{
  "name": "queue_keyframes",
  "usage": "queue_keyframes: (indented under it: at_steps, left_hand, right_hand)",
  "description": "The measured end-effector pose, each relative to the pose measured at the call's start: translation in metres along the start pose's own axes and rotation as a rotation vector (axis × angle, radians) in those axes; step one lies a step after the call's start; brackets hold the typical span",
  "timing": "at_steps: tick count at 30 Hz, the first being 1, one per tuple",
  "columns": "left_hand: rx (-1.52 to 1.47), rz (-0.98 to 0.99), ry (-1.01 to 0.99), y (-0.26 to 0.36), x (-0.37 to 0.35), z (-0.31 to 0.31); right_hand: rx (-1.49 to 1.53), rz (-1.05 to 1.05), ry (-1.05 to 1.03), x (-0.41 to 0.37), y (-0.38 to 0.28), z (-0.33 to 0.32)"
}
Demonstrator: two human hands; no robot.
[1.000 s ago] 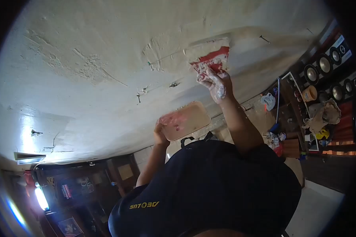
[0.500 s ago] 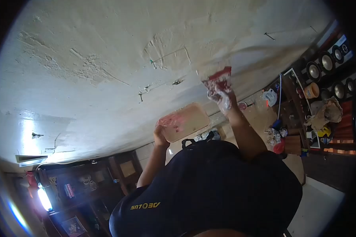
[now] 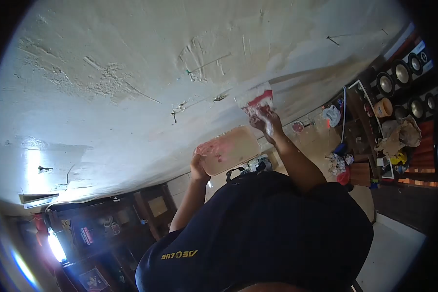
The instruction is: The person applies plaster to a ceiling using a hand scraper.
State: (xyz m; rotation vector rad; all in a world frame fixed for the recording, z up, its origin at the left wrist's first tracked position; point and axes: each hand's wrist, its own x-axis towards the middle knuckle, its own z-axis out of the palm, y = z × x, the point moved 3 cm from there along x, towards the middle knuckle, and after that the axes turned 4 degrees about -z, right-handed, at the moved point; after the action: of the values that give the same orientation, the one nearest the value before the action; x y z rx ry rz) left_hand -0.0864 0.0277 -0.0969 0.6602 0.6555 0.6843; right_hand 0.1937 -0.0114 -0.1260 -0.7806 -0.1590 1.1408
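My right hand (image 3: 266, 122), smeared with white paste, is closed round a putty knife (image 3: 256, 100) with a red strip across its paste-coated blade. The blade lies close against the pale wall (image 3: 131, 63), which has rough patches and lines of filler. Lower and to the left, my left hand (image 3: 198, 168) grips the end of a shallow, pale plastic tub (image 3: 236, 146). Pinkish paste is smeared inside the tub near that hand. Between the blade and the tub there is a short gap.
Nails or hooks (image 3: 333, 40) stick out of the wall. A dark wooden cabinet (image 3: 102, 233) with a bright lamp (image 3: 56, 246) stands at lower left. Speakers (image 3: 401, 73), a bucket (image 3: 383, 107) and crumpled bags (image 3: 332, 116) are on the right.
My right hand has moved the putty knife left and slightly down, and its blade has turned. The tub in my left hand has stayed almost still.
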Motion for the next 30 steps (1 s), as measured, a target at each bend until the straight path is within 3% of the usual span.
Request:
queue_keyframes:
  at_steps: [2, 8, 10, 12, 16, 18, 21, 22, 24, 27, 30]
  left_hand:
    - [0.013, 0.012, 0.013, 0.002, -0.001, -0.002]
    - [-0.013, 0.005, 0.033, -0.003, -0.004, -0.010]
    - [-0.033, -0.045, -0.013, -0.004, -0.001, -0.009]
    - [-0.035, -0.029, -0.047, -0.003, -0.003, -0.005]
    - [-0.053, -0.029, -0.007, 0.001, -0.009, 0.003]
    - [-0.034, -0.007, 0.001, 0.000, -0.011, -0.002]
    - [0.012, 0.007, -0.007, 0.007, -0.013, -0.002]
    - [0.031, -0.007, -0.012, 0.008, -0.014, -0.001]
    - [-0.009, -0.029, 0.003, 0.004, -0.011, -0.009]
    - [-0.074, -0.051, 0.021, -0.004, -0.008, -0.013]
    - [-0.087, -0.022, -0.022, -0.008, -0.003, -0.014]
  right_hand:
    - [-0.119, -0.005, 0.051, -0.020, -0.023, 0.018]
    - [-0.049, -0.416, -0.215, -0.040, -0.146, 0.162]
    - [-0.054, -0.396, -0.214, -0.017, -0.148, 0.169]
    - [-0.059, -0.374, -0.220, -0.004, -0.132, 0.157]
    - [-0.068, -0.092, 0.052, 0.020, -0.037, 0.052]
    - [-0.040, -0.046, 0.031, 0.010, -0.004, 0.013]
    - [-0.054, -0.005, 0.034, -0.021, -0.012, 0.011]
    - [-0.054, -0.010, 0.036, -0.026, -0.027, 0.027]
    - [-0.011, -0.239, -0.155, -0.039, -0.080, 0.094]
    - [-0.041, -0.338, -0.232, -0.045, -0.144, 0.175]
    - [-0.031, -0.356, -0.253, -0.028, -0.145, 0.200]
